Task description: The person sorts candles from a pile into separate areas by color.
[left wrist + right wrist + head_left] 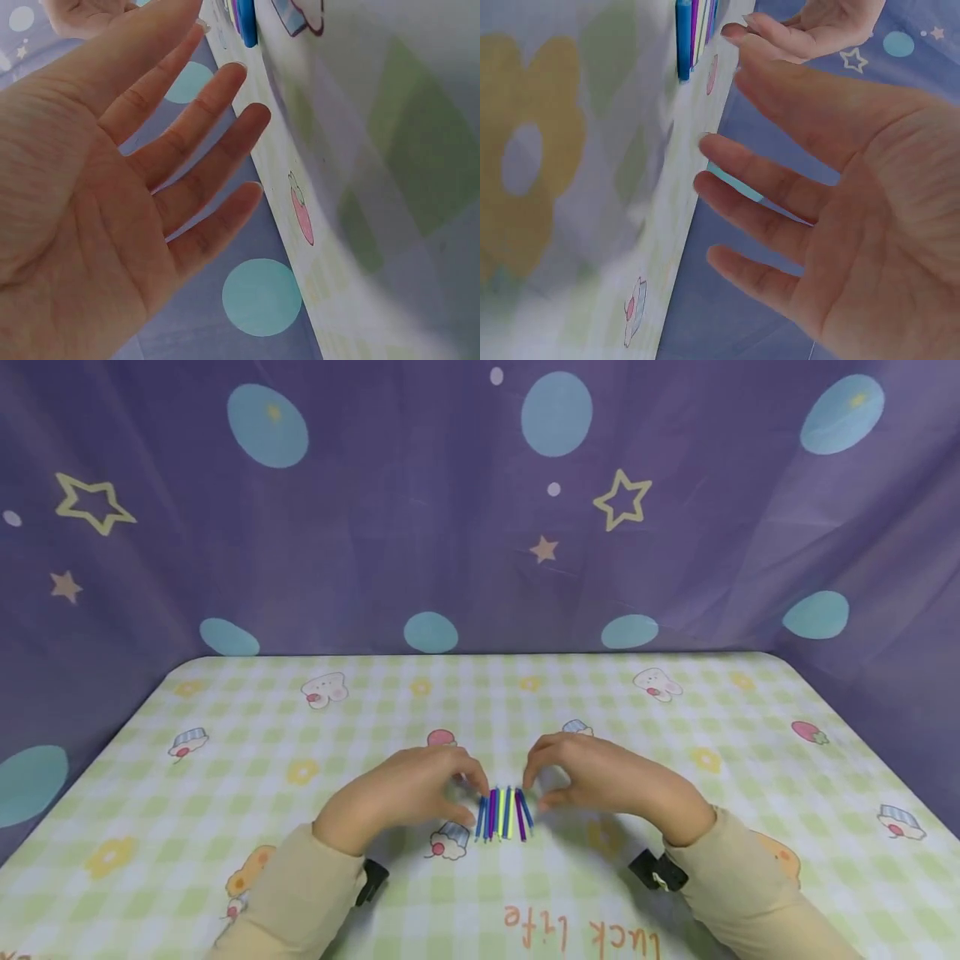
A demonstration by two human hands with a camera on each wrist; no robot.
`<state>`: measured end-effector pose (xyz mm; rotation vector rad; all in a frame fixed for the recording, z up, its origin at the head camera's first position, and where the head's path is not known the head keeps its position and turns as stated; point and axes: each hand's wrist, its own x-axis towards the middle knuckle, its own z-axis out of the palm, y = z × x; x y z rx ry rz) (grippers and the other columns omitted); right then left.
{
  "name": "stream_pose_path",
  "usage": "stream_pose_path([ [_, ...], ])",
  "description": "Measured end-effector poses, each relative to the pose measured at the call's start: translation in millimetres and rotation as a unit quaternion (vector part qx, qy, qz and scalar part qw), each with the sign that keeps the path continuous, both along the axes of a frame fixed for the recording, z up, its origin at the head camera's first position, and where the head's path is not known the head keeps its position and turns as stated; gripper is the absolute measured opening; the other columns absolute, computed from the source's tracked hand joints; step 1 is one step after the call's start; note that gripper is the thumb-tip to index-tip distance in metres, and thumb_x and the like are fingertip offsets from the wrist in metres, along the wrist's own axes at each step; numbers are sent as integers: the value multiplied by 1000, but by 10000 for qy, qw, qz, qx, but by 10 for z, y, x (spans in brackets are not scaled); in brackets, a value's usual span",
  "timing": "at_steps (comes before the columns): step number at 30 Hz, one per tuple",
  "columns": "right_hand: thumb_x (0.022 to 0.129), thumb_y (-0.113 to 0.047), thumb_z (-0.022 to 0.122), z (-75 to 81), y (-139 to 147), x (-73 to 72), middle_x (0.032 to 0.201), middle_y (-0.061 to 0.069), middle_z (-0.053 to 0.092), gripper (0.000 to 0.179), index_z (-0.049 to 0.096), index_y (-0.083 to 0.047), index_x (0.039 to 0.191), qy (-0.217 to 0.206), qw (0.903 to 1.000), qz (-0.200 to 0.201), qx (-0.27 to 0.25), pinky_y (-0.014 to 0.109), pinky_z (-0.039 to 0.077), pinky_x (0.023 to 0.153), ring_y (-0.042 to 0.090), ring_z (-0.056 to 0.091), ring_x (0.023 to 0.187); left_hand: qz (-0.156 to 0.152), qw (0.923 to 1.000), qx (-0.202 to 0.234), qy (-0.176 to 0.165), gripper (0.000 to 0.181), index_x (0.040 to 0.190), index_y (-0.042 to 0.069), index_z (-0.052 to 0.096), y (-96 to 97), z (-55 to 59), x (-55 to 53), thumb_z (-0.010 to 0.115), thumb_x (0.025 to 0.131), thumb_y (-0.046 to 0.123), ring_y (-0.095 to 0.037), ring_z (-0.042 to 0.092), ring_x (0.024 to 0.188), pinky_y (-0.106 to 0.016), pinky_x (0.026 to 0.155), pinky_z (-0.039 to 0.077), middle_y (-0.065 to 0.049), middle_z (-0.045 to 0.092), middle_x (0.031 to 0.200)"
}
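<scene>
A row of several thin sticks [501,814] in blue, purple and pale yellow lies side by side on the tablecloth, the outer ones slightly slanted. My left hand [420,783] is at the row's left end, thumb and index fingertips close to the outermost blue stick [247,22]. At the opposite end, my right hand [592,774] has its thumb and index finger near another blue stick [683,37]. In both wrist views the fingers are loosely extended and spread, with nothing in either palm.
A green-and-white checked tablecloth [247,802] with printed cupcakes, flowers and lettering covers the table. Behind it hangs a purple curtain [420,527] with stars and blue ovals, which also closes off both sides. Each wrist carries a small black device [660,870] at the sleeve.
</scene>
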<state>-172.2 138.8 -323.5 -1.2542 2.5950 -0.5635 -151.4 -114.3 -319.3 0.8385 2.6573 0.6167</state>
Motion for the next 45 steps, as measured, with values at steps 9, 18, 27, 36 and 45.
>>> stream_pose_path([
  [9, 83, -12, 81, -33, -52, 32, 106, -10, 64, 19, 73, -16, 99, -344, 9994, 49, 73, 31, 49, 92, 10, 61, 104, -100, 9999, -85, 38, 22, 96, 24, 73, 72, -30, 33, 85, 79, 21, -12, 60, 102, -39, 92, 45, 12, 64, 104],
  [18, 83, -10, 80, -45, -96, 49, 105, -11, 63, 19, 73, -16, 99, -422, 9989, 51, 179, 31, 49, 93, 10, 60, 105, -136, 9995, -176, 226, 22, 92, 23, 72, 86, -74, 35, 86, 76, 18, -11, 59, 94, -36, 85, 47, 11, 60, 96],
  [27, 78, -8, 83, -32, -100, 75, 100, -10, 59, 21, 73, -20, 92, -160, 9995, 163, 216, 32, 49, 88, 12, 59, 97, 46, 9997, -243, 51, 21, 87, 27, 72, 51, -79, 35, 86, 76, 16, -13, 56, 99, -38, 89, 45, 13, 59, 97],
  [36, 78, -4, 82, -80, -99, 88, 98, -7, 57, 21, 74, -19, 90, 152, 9992, -4, 358, 32, 49, 85, 14, 56, 93, 121, 9991, -371, 174, 21, 83, 25, 70, 63, -57, 56, 87, 74, 15, -13, 52, 88, -35, 78, 45, 8, 55, 91],
  [45, 74, -13, 86, -106, -75, 74, 94, -7, 51, 25, 64, -25, 74, 585, 9976, -64, 361, 33, 41, 77, 14, 46, 87, 152, 9971, -588, 463, 26, 72, 27, 63, -47, -85, 22, 89, 70, 24, -13, 47, 89, -32, 75, 42, 6, 49, 91],
])
